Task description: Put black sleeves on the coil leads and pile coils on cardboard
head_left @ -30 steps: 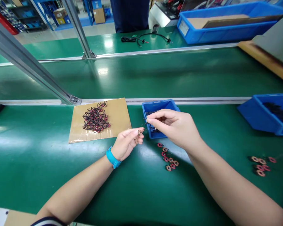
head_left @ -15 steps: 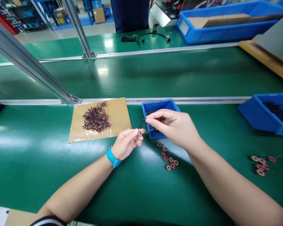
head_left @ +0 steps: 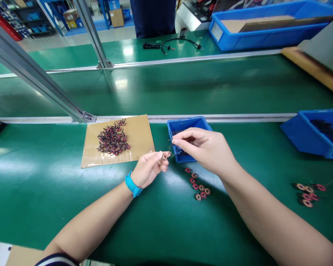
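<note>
My left hand (head_left: 151, 167), with a blue band at its wrist, pinches a small copper-coloured ring coil (head_left: 164, 157) between thumb and fingertips. Thin wire leads curve up from that coil. Just above and to its right, my right hand (head_left: 204, 146) is closed in a pinch on a thin dark piece, sleeve or wire, whose tip sticks out leftward. Behind the right hand is a blue bin (head_left: 187, 122) holding short black pieces, partly hidden by the fingers. Several red and copper ring coils (head_left: 201, 187) lie on the green bench below the bin.
A brown sheet (head_left: 140, 136) carries a pile of coils with black leads (head_left: 113, 140). More ring coils (head_left: 308, 194) lie at the right, below another blue bin (head_left: 308, 135) of dark pieces. A metal post (head_left: 44, 75) rises at left. A person (head_left: 152, 18) stands across the bench.
Hardly anything differs. Both hands stay in nearly the same place with the coil and the thin dark piece; the view has shifted very slightly.
</note>
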`<act>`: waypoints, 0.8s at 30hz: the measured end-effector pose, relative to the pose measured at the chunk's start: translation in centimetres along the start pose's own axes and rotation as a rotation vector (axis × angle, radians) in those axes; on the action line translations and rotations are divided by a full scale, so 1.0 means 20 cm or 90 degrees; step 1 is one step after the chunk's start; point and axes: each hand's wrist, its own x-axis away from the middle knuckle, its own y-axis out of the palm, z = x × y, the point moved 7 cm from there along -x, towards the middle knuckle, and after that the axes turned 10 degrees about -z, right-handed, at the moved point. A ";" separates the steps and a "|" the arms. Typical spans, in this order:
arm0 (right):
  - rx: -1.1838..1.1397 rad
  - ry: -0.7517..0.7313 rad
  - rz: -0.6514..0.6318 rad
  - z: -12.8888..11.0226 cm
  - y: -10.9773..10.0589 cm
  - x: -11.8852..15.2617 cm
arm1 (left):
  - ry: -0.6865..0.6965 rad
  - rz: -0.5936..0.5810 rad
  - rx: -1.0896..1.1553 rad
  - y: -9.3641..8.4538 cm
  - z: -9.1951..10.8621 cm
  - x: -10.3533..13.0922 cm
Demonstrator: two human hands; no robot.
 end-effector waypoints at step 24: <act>-0.001 -0.001 -0.016 0.00 0.01 0.00 | 0.007 -0.004 0.015 0.01 0.01 0.00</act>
